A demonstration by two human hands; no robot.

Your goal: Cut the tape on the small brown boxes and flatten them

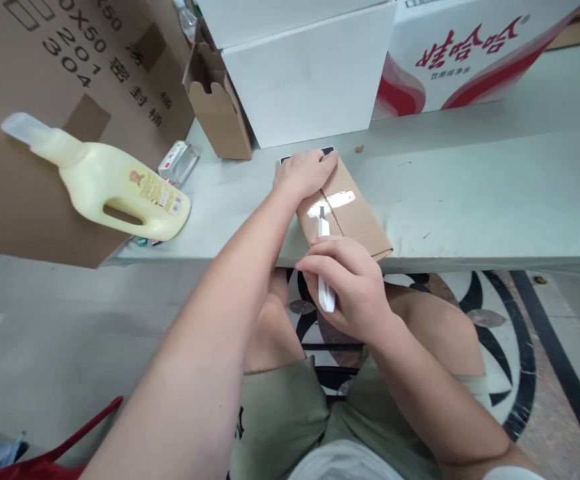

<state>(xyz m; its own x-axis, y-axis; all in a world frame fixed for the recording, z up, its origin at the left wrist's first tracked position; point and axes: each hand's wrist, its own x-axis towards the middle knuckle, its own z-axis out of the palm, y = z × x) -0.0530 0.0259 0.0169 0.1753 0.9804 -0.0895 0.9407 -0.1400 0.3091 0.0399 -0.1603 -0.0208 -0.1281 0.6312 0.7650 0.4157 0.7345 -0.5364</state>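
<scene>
A small brown cardboard box (363,223) lies at the table's near edge, with a strip of shiny tape (341,199) across the seam in its top. Over the far end, my left hand (306,175) is closed on the box and presses it down. In my right hand (353,283) is a white utility knife (325,230), its fingers wrapped round the handle. The blade points away from me and meets the tape left of the seam; how deep it sits I cannot tell. Something black-edged shows at the box's far end, partly hidden by my left hand.
A pale yellow jug-shaped bottle (120,187) lies at the left beside a large carton (85,80). Behind stand a small open cardboard box (223,120), a white box (305,80) and a red-and-white printed carton (460,63). A small clear package (179,162) rests near the bottle.
</scene>
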